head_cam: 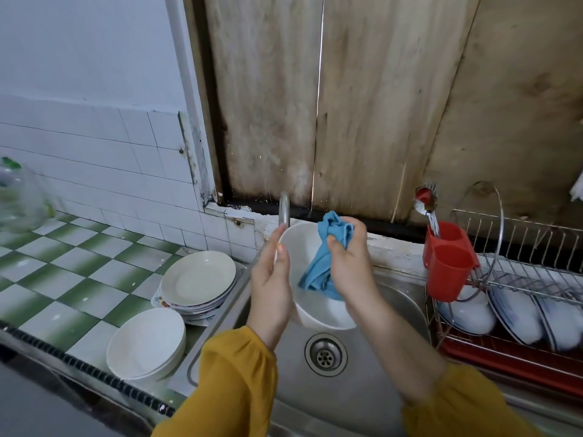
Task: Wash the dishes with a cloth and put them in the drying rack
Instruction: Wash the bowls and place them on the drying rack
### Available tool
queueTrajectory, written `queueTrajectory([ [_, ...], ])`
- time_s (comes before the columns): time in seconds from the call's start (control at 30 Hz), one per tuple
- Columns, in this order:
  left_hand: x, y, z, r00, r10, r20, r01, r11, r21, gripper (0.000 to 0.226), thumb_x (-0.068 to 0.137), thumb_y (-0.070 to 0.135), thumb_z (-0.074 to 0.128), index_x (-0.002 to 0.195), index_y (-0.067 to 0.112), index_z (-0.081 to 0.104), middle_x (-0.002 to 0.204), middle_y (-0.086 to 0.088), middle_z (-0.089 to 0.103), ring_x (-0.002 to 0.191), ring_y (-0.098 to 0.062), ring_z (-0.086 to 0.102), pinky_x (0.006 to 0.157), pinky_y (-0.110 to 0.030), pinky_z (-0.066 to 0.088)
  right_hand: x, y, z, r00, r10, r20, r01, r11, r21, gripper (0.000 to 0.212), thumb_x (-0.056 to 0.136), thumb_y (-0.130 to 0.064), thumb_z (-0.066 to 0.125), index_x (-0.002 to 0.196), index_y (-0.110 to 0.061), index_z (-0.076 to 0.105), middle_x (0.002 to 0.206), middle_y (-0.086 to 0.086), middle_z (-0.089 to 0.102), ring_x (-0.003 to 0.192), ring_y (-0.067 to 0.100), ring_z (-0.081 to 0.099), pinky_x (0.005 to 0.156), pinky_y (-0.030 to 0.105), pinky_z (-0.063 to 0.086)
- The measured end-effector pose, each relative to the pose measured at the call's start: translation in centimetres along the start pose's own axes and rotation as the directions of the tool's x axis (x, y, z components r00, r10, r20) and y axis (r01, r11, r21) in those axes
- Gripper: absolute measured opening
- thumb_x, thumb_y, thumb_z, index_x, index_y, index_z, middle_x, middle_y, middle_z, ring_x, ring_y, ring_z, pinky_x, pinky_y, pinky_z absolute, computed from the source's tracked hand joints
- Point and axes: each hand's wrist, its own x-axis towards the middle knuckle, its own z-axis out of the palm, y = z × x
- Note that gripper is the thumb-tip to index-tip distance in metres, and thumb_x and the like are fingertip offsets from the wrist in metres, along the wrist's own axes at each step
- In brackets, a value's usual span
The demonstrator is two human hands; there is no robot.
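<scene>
I hold a white bowl (299, 247) tilted above the steel sink (378, 357). My left hand (272, 279) grips its left rim, thumb on the inside edge. My right hand (348, 263) grips a bunched blue cloth (318, 272) and presses it into the bowl's inside. The wire drying rack (520, 279) on a red tray stands to the right, holding several white bowls and plates (517, 313).
A stack of white plates (198, 279) and a stack of white bowls (146, 342) sit on the green-checked counter (63, 279) left of the sink. The tap (284, 212) rises behind the bowl. A red cutlery holder (448, 266) with spoons hangs on the rack's left end.
</scene>
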Motion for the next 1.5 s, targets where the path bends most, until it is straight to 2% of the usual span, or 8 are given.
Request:
queueTrajectory([
  [0.2,0.4,0.1,-0.8,0.996,0.088,0.024,-0.090,0.991,0.099,0.029,0.095,0.044,0.044,0.121,0.047,0.059,0.131,-0.002,0.061,0.123,-0.015,0.057,0.107,-0.039,0.044,-3.7,0.1,1.9,0.835,0.060,0.547,-0.296,0.887,0.354,0.029,0.099,-0.002,0.046,0.121,-0.020,0.047,0.110,0.008,0.063,0.097,0.012,0.064,0.084,0.026,0.051],
  [0.33,1.2,1.6,-3.6,0.997,0.062,0.054,-0.057,0.995,-0.078,0.038,0.091,0.040,0.047,0.124,0.027,0.061,0.117,0.000,0.070,0.107,-0.019,0.066,0.091,-0.037,0.055,-1.7,1.1,-1.2,0.527,-0.060,0.848,0.192,0.980,-0.050,0.047,0.078,-0.003,0.075,0.094,-0.046,0.068,0.108,-0.006,0.066,0.104,0.011,0.060,0.096,0.027,0.045],
  [0.47,0.5,1.2,-4.1,0.985,0.083,0.148,-0.073,0.995,-0.075,0.039,0.092,0.031,0.042,0.125,0.018,0.060,0.111,0.005,0.072,0.103,-0.016,0.067,0.084,-0.028,0.056,0.6,2.0,-1.4,0.724,-0.216,0.655,0.646,0.544,-0.535,0.046,0.076,0.002,0.069,0.104,-0.034,0.075,0.101,-0.003,0.053,0.103,0.019,0.050,0.081,0.029,0.043],
  [0.77,1.1,0.4,-4.7,0.990,0.113,0.084,-0.106,0.991,-0.081,0.040,0.091,0.032,0.046,0.124,0.019,0.062,0.116,-0.003,0.071,0.108,-0.024,0.065,0.090,-0.037,0.055,-1.1,1.7,0.3,0.591,-0.094,0.801,0.655,0.636,-0.409,0.043,0.079,-0.006,0.063,0.109,-0.035,0.071,0.109,-0.006,0.062,0.106,0.020,0.057,0.084,0.030,0.046],
  [0.93,0.2,-0.1,-2.8,0.986,0.111,0.122,-0.103,0.992,-0.069,0.036,0.093,0.029,0.045,0.124,0.020,0.062,0.119,-0.005,0.069,0.115,-0.024,0.062,0.097,-0.035,0.051,-0.2,1.8,0.8,0.854,-0.385,0.349,0.518,0.680,-0.518,0.043,0.081,-0.006,0.066,0.119,-0.026,0.068,0.102,0.004,0.059,0.096,0.026,0.059,0.080,0.032,0.047],
  [1.13,1.0,0.3,-4.0,0.991,0.112,0.078,-0.103,0.989,-0.109,0.037,0.091,0.030,0.046,0.122,0.019,0.064,0.112,-0.004,0.072,0.103,-0.022,0.067,0.084,-0.031,0.056,-0.9,2.4,-0.2,0.564,-0.090,0.821,0.530,0.802,-0.276,0.040,0.074,0.005,0.069,0.104,-0.021,0.076,0.109,-0.003,0.064,0.101,0.010,0.056,0.089,0.022,0.045],
  [1.33,0.0,-0.6,-2.2,0.986,0.116,0.117,-0.112,0.993,-0.042,0.033,0.093,0.038,0.053,0.120,0.030,0.069,0.126,-0.011,0.064,0.122,-0.029,0.058,0.106,-0.052,0.042,0.3,3.2,0.3,0.903,-0.266,0.336,0.415,0.738,-0.532,0.046,0.086,-0.007,0.062,0.126,-0.029,0.065,0.106,0.003,0.056,0.102,0.025,0.056,0.087,0.031,0.045],
  [1.5,1.3,-0.3,-3.7,0.994,0.108,0.007,-0.108,0.994,0.012,0.040,0.092,0.038,0.048,0.124,0.021,0.065,0.117,-0.008,0.069,0.113,-0.024,0.062,0.100,-0.049,0.048,-2.3,2.5,0.0,0.502,-0.142,0.853,0.488,0.861,-0.144,0.054,0.087,0.004,0.057,0.133,-0.025,0.059,0.147,-0.005,0.039,0.131,0.011,0.041,0.107,0.011,0.029],
])
